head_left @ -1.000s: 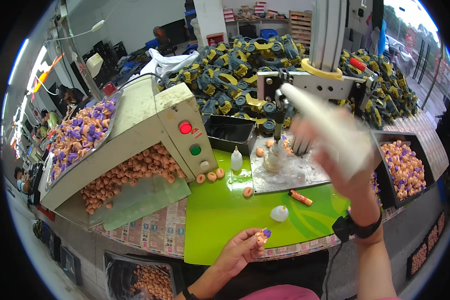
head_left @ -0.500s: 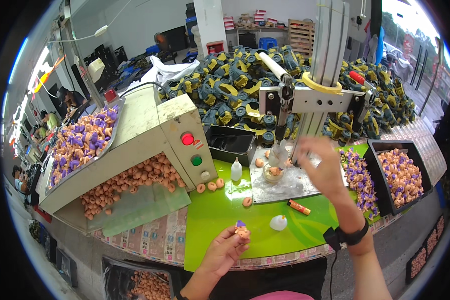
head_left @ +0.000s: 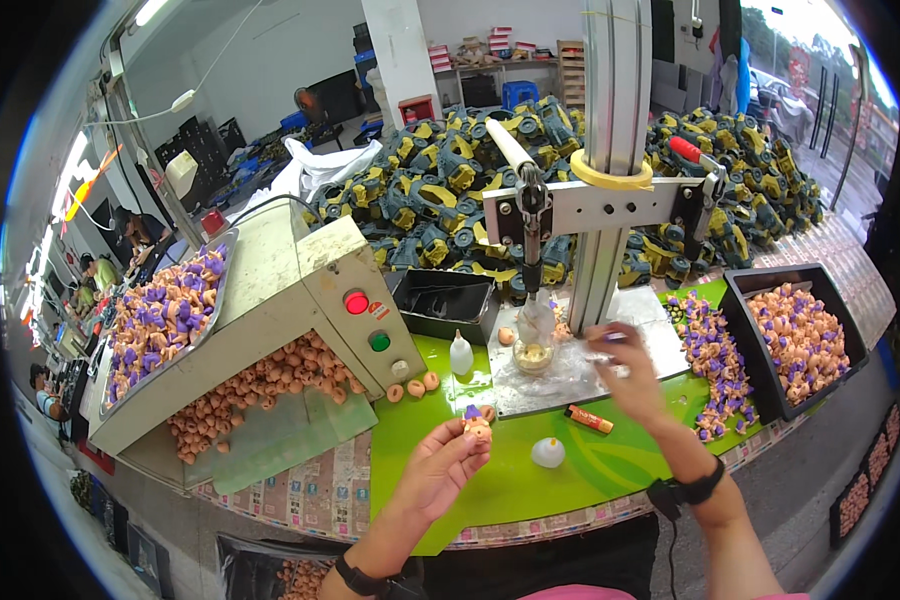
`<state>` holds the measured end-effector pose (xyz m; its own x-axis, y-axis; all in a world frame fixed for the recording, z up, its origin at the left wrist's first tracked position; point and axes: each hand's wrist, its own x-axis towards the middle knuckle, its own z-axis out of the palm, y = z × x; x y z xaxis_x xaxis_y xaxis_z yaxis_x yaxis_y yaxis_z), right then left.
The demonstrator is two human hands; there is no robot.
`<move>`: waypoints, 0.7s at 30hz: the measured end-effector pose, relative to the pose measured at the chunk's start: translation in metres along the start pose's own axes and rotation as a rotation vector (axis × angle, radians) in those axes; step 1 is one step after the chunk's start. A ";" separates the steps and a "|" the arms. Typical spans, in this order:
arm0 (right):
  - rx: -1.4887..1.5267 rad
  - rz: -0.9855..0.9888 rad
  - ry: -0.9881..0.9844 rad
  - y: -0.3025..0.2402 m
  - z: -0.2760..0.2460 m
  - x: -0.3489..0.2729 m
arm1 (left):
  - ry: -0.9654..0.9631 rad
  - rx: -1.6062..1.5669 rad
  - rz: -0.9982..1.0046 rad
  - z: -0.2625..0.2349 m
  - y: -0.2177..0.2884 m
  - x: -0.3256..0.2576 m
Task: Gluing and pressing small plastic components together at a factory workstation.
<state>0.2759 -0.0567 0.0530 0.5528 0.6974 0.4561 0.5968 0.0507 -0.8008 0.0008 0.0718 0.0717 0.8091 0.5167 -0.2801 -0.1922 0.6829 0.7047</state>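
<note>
L hand (head_left: pixel 438 470): fingers pinching one peach-and-purple toy fig. (head_left: pixel 478 429), held over green mat (head_left: pixel 510 500) on desk (head_left: pixel 320 492). R hand (head_left: pixel 627 378) near alum. press post (head_left: pixel 598 275), fingers blurred (can't tell, from where I stand, if gripping). White bottle (head_left: pixel 548 455) on mat, betw. hands.

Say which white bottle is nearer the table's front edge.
The bottle beside the orange cylinder; the other bottle stands farther back, left of the metal plate.

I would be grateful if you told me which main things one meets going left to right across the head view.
Heaped tray → red button → left hand holding a small figure → round bottle → right hand → full black bin.
</note>
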 end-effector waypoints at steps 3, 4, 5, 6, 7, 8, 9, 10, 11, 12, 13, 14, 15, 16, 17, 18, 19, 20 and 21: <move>-0.426 -0.091 0.397 0.020 -0.081 -0.006 | 0.031 0.043 0.016 -0.007 0.003 0.018; -0.558 -0.071 0.512 0.033 -0.115 -0.013 | 0.030 0.038 0.012 -0.008 0.003 0.030; -0.674 -0.017 0.646 0.050 -0.152 -0.021 | 0.003 0.062 -0.018 -0.003 0.004 0.040; -0.788 0.040 0.778 0.072 -0.186 -0.030 | -0.020 0.087 -0.050 0.001 0.003 0.053; -0.887 0.089 0.790 0.092 -0.222 -0.040 | -0.032 0.086 -0.053 0.006 0.003 0.064; -0.984 0.141 0.800 0.106 -0.248 -0.048 | -0.031 0.158 -0.052 0.011 0.002 0.076; -0.939 0.210 0.793 0.105 -0.254 -0.049 | -0.020 0.232 -0.042 0.014 0.001 0.087; -0.938 0.208 0.797 0.104 -0.259 -0.052 | -0.024 0.233 -0.039 0.016 -0.003 0.099; -0.949 0.158 0.773 0.098 -0.261 -0.055 | 0.055 0.361 0.015 0.018 -0.007 0.112; -0.958 0.109 0.747 0.090 -0.259 -0.057 | 0.138 0.489 0.068 0.021 -0.010 0.121; -0.869 0.057 0.775 0.082 -0.252 -0.056 | 0.101 0.532 0.131 0.024 -0.011 0.129; -0.862 0.062 0.776 0.065 -0.239 -0.054 | 0.105 0.539 0.132 0.022 -0.018 0.137; -0.871 0.008 0.699 0.045 -0.224 -0.050 | 0.095 0.571 0.249 0.017 -0.025 0.147; -0.881 -0.045 0.624 0.029 -0.207 -0.046 | 0.081 0.604 0.367 0.009 -0.031 0.157; -0.623 -0.027 0.580 0.018 -0.190 -0.043 | 0.132 0.770 0.511 -0.005 -0.039 0.171; -0.608 -0.057 0.518 -0.002 -0.172 -0.039 | 0.128 0.781 0.505 -0.002 -0.039 0.170; -0.534 -0.078 0.463 -0.012 -0.158 -0.035 | 0.142 0.911 0.580 0.004 -0.037 0.167; -0.460 -0.100 0.409 -0.021 -0.146 -0.031 | 0.156 1.041 0.657 0.008 -0.036 0.166; -0.424 -0.141 0.350 -0.029 -0.136 -0.027 | 0.145 1.047 0.657 0.010 -0.038 0.169</move>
<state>0.3228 -0.1747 0.1167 0.5678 0.4227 0.7063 0.8201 -0.2162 -0.5299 0.1501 0.1275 0.0044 0.6459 0.7021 0.2998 0.0516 -0.4319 0.9004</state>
